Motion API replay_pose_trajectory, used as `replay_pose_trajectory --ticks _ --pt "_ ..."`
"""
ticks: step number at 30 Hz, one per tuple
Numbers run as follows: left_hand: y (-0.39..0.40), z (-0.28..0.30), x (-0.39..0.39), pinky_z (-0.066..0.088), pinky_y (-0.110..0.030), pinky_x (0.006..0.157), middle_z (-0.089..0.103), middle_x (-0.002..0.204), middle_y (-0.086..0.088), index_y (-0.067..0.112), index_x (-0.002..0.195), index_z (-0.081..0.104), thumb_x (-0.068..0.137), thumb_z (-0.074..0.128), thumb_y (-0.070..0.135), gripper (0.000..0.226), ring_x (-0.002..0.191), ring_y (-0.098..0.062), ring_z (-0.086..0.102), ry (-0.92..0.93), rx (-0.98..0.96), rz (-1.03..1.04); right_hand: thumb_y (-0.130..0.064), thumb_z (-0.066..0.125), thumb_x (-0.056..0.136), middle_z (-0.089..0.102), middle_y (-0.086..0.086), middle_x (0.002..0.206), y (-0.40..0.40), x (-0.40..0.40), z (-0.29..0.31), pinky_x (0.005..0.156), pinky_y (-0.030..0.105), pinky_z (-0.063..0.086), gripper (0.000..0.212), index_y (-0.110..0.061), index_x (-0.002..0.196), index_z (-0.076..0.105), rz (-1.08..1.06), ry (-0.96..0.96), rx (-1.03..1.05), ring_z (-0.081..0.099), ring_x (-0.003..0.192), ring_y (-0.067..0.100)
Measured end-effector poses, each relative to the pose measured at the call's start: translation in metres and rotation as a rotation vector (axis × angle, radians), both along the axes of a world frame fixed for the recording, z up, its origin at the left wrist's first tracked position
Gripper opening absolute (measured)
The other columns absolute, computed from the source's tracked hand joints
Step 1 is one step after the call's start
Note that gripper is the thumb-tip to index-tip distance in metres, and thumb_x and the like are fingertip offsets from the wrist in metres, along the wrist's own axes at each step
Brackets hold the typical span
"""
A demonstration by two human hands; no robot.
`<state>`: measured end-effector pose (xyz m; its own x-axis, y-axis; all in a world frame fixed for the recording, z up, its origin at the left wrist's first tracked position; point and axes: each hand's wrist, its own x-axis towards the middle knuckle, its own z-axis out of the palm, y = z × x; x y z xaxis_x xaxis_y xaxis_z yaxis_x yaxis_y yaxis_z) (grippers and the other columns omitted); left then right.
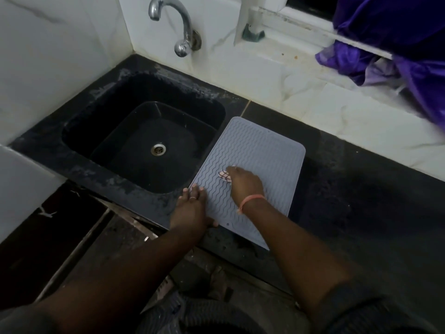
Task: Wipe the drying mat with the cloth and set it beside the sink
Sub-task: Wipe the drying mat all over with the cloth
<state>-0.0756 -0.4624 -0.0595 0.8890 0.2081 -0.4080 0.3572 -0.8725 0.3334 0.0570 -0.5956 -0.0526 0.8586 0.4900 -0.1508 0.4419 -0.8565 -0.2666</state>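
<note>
The sink (144, 141) is sunk in the bench's left part, and the grey drying mat (252, 162) lies flat just right of it, its near corner jutting past the bench's front edge. The left hand (192, 208) lies open, pressing the mat's left edge; it should probably bear down firmly there so the ribbed sheet cannot creep. The right hand (245, 184) is clenched round the bunched cloth (225, 175) mid-mat; long strokes following the wavy ridges would likely clean best.
</note>
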Motion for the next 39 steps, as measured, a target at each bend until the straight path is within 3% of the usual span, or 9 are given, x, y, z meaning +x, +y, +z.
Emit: replay_pose_trajectory --ticks 5,10,13,15,18,22,29,33,39 --pt "0.003 0.001 0.003 0.024 -0.049 0.124 0.001 0.171 -0.002 0.022 0.162 0.010 0.078 0.081 0.049 0.113 0.157 -0.032 0.003 0.006 -0.022 0.040 -0.001 0.061 0.083 0.062 0.009 0.136 -0.008 -0.040 -0.011 0.100 0.044 0.048 0.055 -0.016 0.136 0.057 0.101 -0.062 0.007 0.060 0.118 0.032" --pt "0.001 0.001 0.001 0.027 -0.042 0.121 0.005 0.171 -0.004 0.021 0.162 0.012 0.094 0.068 0.038 0.089 0.156 -0.031 0.009 -0.028 0.055 0.034 -0.020 0.067 0.090 0.071 0.001 0.115 -0.016 -0.091 0.007 0.093 0.041 0.050 0.026 -0.023 0.116 0.068 0.232 0.012 0.150 0.062 0.104 0.025" --pt "0.002 0.003 0.002 0.022 -0.041 0.123 0.003 0.171 -0.005 0.020 0.163 0.011 0.103 0.052 0.029 0.073 0.157 -0.032 0.006 -0.025 0.042 0.023 -0.024 0.061 0.094 0.074 -0.004 0.099 -0.020 -0.088 0.014 0.087 0.039 0.054 0.015 -0.026 0.105 0.071 0.232 0.220 0.216 0.065 0.094 0.018" --pt "0.002 0.006 0.004 0.023 -0.043 0.122 0.004 0.171 -0.006 0.020 0.162 0.014 0.097 0.063 0.034 0.083 0.157 -0.033 0.006 0.000 0.002 0.019 -0.027 0.061 0.096 0.073 -0.005 0.094 -0.025 -0.069 0.019 0.082 0.035 0.057 0.012 -0.024 0.101 0.072 0.112 0.428 0.390 0.067 0.088 0.010" --pt "0.001 0.009 0.005 0.029 -0.045 0.120 0.012 0.170 -0.001 0.021 0.159 0.028 0.085 0.078 0.036 0.091 0.156 -0.030 0.009 -0.041 -0.079 0.114 -0.014 0.062 0.096 0.071 -0.013 0.111 -0.028 -0.044 0.024 0.083 0.011 0.051 0.025 -0.023 0.118 0.068 -0.064 0.527 0.634 0.064 0.101 -0.003" --pt "0.005 0.009 0.003 0.049 -0.041 0.105 0.050 0.146 0.000 0.024 0.132 0.061 0.092 0.068 0.025 0.040 0.136 -0.030 0.046 -0.264 0.007 0.192 -0.011 0.061 0.097 0.064 -0.017 0.117 -0.014 -0.033 0.020 0.089 0.010 0.046 0.036 -0.028 0.128 0.060 -0.026 0.665 0.619 0.058 0.106 -0.008" --pt "0.006 0.000 0.006 0.053 -0.036 0.091 0.051 0.133 -0.007 0.019 0.116 0.067 0.090 0.069 0.021 0.025 0.120 -0.026 0.049 -0.254 0.082 0.158 -0.032 0.052 0.091 0.066 -0.002 0.114 -0.002 -0.012 0.000 0.097 0.041 0.046 0.034 -0.029 0.121 0.067 0.394 0.201 0.179 0.055 0.107 0.022" --pt "0.004 -0.002 0.009 0.057 -0.034 0.090 0.044 0.140 -0.008 0.012 0.131 0.058 0.092 0.068 0.022 0.042 0.123 -0.023 0.047 -0.170 0.128 0.143 -0.018 0.066 0.092 0.066 -0.001 0.114 -0.013 0.031 -0.012 0.097 0.038 0.049 0.029 -0.022 0.121 0.071 0.270 0.188 0.259 0.055 0.106 0.019" --pt "0.005 -0.004 0.013 0.060 -0.038 0.085 0.044 0.133 -0.006 0.011 0.126 0.060 0.100 0.059 0.024 0.030 0.110 -0.023 0.058 -0.158 0.077 0.185 -0.022 0.069 0.091 0.068 0.002 0.110 -0.011 0.112 -0.021 0.093 0.035 0.049 0.025 -0.022 0.116 0.071 0.048 0.047 0.217 0.062 0.105 0.025"
